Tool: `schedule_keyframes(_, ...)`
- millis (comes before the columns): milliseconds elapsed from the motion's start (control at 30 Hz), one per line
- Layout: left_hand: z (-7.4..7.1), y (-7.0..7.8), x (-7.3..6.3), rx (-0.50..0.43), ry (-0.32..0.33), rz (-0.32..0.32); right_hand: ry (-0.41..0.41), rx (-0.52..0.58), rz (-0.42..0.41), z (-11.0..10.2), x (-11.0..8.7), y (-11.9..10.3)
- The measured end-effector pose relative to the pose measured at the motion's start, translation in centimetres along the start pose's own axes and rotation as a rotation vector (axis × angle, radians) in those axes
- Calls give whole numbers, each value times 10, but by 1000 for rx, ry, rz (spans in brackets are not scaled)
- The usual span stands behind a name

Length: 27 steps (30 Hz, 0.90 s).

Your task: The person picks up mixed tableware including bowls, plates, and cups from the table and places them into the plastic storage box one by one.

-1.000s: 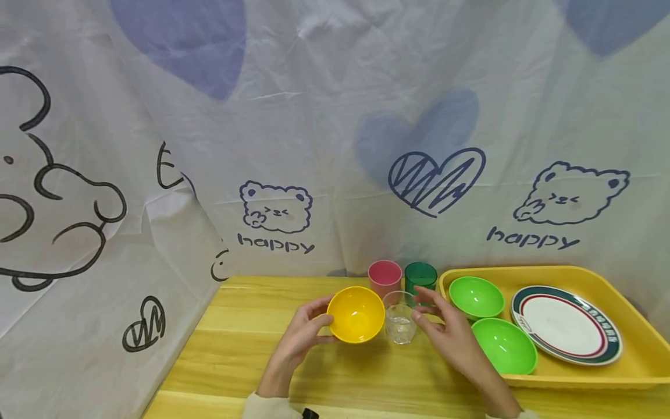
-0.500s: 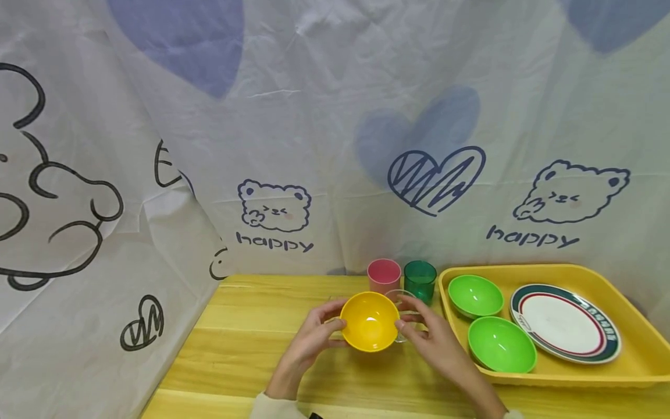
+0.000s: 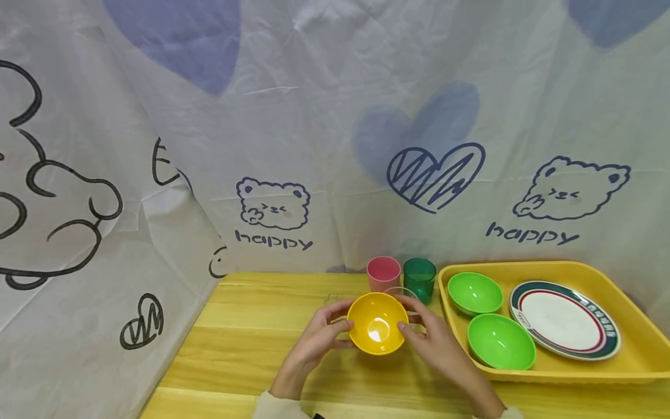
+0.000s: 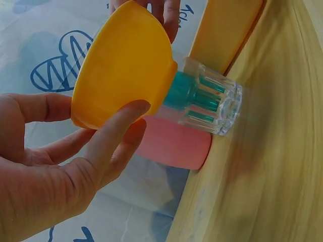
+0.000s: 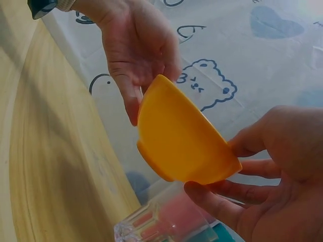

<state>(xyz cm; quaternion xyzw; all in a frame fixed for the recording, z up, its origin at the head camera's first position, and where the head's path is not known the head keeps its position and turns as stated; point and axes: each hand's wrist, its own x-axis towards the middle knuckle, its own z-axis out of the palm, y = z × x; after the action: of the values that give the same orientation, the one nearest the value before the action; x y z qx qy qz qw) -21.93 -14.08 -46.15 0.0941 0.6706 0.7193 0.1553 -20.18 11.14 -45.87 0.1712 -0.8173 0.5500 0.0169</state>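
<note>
An orange-yellow bowl is held above the wooden table, its inside tilted toward the head camera. My left hand grips its left side, thumb at the rim and fingers beneath, as the left wrist view shows. On the opposite side my right hand pinches the rim between thumb and fingers. Behind the bowl stands a clear glass, mostly hidden in the head view. A pink cup and a green cup stand side by side farther back.
To the right, a yellow tray holds two green bowls and a white plate with a dark green rim. A printed cloth hangs behind the wooden table.
The bowl has moved right, in front of the clear glass, with my left hand on it. My right hand has left the glass's side and taken hold of the bowl's right rim.
</note>
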Motion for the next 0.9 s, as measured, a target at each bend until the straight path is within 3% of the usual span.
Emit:
schedule_keyframes(333,10,8,-3,-2,-44,44,28,-38,23,-5,0,-6)
schedule_keyframes(667,15,8,-4,-36,-79,51,13,35,92,-16,-4,-10)
schedule_keyframes(900,15,8,-3,-30,-122,86,39,56,81,-32,-6,-16)
